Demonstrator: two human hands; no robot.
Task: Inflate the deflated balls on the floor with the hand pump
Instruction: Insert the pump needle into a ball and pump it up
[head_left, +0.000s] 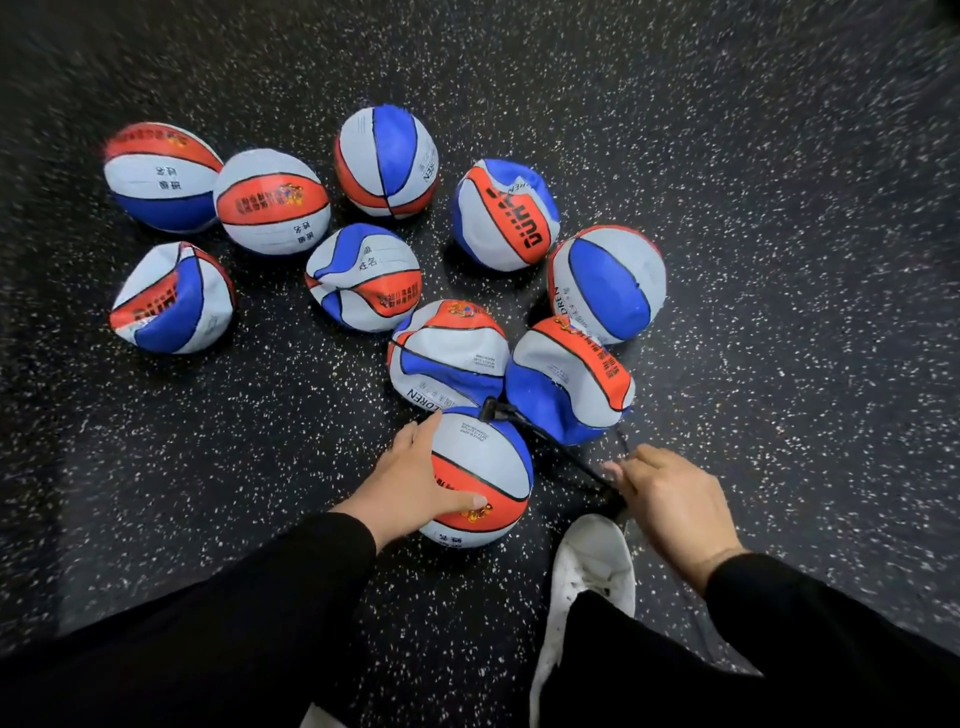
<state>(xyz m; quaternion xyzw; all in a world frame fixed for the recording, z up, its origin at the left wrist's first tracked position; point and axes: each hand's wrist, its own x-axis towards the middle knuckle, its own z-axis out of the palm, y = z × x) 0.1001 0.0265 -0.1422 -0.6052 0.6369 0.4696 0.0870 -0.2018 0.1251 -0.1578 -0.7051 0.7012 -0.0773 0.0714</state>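
— What am I looking at from the head camera?

— I'm seeing the left hand (415, 480) spreading over the near ball (480, 475), fingers fairly straight and fanned on its left side, thumb lying across the orange band. It is pressing rather than clutching. That ball is looking round and full.

— And the other hand?

— The right hand (670, 501) is sitting just right of the near ball, fingers curling around the black hand pump (550, 441). The pump is slanting from that grip up to the near ball's top, its far end touching there. The exact pinch is blurring, so I cannot tell finger by finger.

— Where are the rest?

— Beyond the near ball, the deflated balls (363, 275) are lying in a cluster on the speckled floor (779, 260), two touching its far side. A white shoe (592, 577) is standing just below the right hand.
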